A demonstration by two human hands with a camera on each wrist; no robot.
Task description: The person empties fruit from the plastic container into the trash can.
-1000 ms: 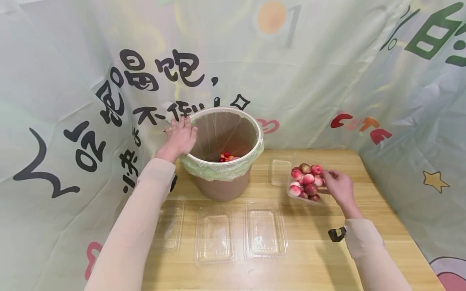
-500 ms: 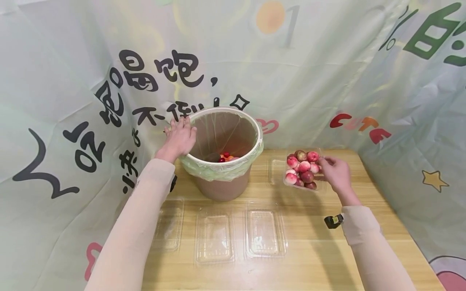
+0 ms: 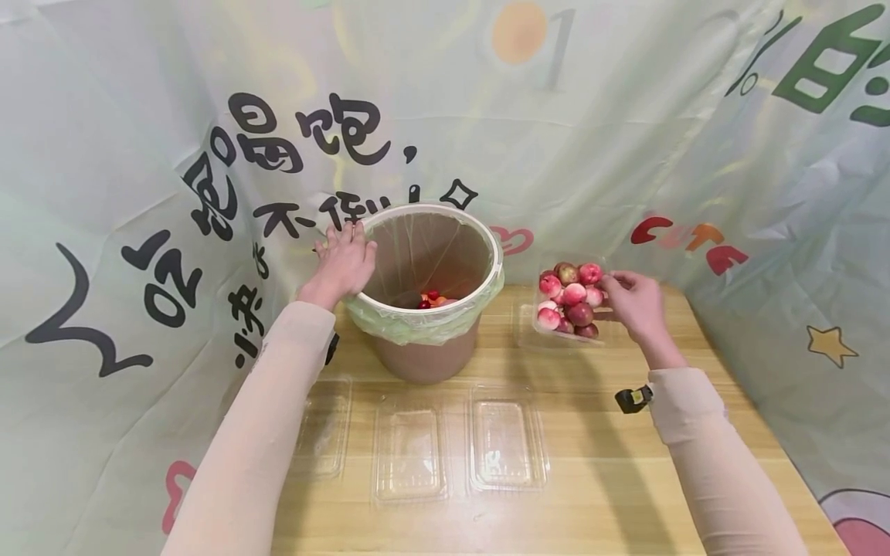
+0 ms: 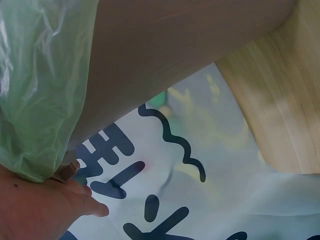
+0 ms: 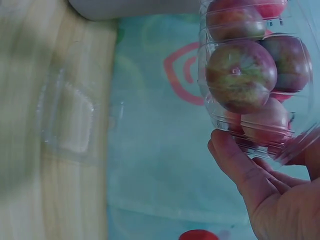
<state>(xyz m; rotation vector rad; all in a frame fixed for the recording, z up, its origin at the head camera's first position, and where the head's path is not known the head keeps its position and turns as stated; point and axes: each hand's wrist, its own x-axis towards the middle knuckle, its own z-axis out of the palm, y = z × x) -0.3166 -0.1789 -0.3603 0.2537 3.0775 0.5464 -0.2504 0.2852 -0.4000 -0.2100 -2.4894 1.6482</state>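
My right hand (image 3: 634, 307) pinches the right edge of a transparent plastic container (image 5: 207, 90) filled with small round fruits (image 3: 574, 293), some dark red and plum-like, others pink and white. The container is raised above the table in front of a transparent tray (image 3: 526, 328), partly covering it. On the left, my left hand (image 3: 345, 261) rests on the rim of a brown bucket (image 3: 424, 361), fingers stretched forward. A pale green bag (image 3: 417, 330) lines the bucket and folds over its outside. Inside lie several red and orange pieces (image 3: 433, 300); their kind is too small to tell.
Three transparent trays stand along the front of the wooden table (image 3: 591, 494): a left one (image 3: 325, 432), a middle one (image 3: 410, 455) and a right one (image 3: 506, 448). Printed cloth (image 3: 591, 154) hangs behind the table and at both sides.
My right hand has lifted the fruit container and moved it away from me and slightly left, over the back tray. My left hand stays on the bucket rim.
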